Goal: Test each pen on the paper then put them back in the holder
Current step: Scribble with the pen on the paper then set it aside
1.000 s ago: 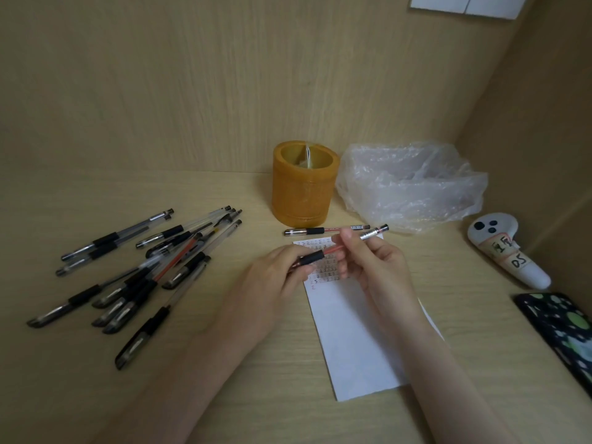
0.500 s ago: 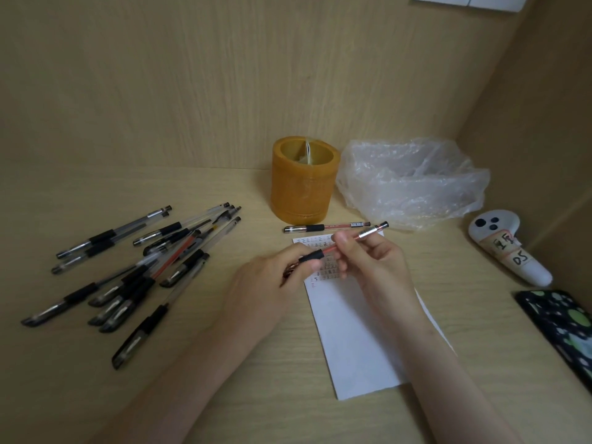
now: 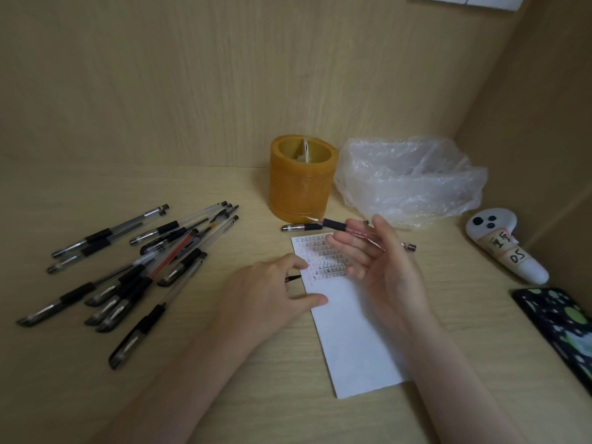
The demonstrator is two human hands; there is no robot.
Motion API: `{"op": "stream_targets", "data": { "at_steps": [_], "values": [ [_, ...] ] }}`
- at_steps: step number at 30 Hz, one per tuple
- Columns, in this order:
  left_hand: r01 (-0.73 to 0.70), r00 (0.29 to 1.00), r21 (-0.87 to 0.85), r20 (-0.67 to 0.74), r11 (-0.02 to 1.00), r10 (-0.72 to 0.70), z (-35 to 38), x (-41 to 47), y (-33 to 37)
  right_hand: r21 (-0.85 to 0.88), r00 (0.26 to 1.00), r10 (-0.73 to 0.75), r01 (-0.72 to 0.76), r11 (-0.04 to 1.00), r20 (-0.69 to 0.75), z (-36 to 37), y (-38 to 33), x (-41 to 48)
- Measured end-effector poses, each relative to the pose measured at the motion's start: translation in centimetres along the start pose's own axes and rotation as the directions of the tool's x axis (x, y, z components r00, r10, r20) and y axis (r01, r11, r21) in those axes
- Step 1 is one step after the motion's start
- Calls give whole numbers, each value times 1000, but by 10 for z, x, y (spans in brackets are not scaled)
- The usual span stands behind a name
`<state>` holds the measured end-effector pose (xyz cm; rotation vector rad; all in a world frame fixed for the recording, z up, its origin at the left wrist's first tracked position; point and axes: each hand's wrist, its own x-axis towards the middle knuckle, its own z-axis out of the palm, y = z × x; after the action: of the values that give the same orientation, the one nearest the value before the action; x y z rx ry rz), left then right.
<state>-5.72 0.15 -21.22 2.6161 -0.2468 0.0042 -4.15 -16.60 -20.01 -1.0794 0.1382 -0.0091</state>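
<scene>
Now both hands over the paper (image 3: pixel 355 341): left hand (image 3: pixel 272 296) pinching a cap (image 3: pixel 293 278), right hand (image 3: pixel 384 267) loosely around the uncapped pen (image 3: pixel 362 232).

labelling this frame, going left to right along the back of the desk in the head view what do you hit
pile of pens → amber pen holder → crumpled clear plastic bag → white controller → patterned phone, nearer than the rest

Amber holder (image 3: pixel 299 187); white paper (image 3: pixel 352 331)
</scene>
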Motion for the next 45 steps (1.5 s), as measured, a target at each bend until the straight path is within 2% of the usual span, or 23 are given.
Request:
{"op": "stream_targets", "data": {
  "at_steps": [8, 13, 16, 19, 25, 45],
  "values": [
    [26, 1000, 16, 4, 1000, -26, 3, 3, -1, -275, 986, -168, 156, 949, -20, -1, 7, -1],
    [38, 999, -12, 5, 999, -38, 3, 4, -1, -503, 958, -286, 238, 831, -20, 9, 13, -5],
    [40, 999, -22, 6, 999, -40, 3, 4, -1, -606, 956, -291, 215, 766, -28, 11, 17, -2],
    [38, 999, -39, -5, 999, -39, 3, 4, -1, -646, 959, -280, 189, 740, -41, 12, 22, 0],
    [28, 1000, -48, -11, 998, -28, 3, 4, -2, -685, 947, -322, 228, 692, -11, 10, 29, 2],
    [-2, 999, -57, -35, 998, 0, 3, 4, 0, -734, 931, -362, 280, 619, 50, 9, 32, 3]
  ]
}}
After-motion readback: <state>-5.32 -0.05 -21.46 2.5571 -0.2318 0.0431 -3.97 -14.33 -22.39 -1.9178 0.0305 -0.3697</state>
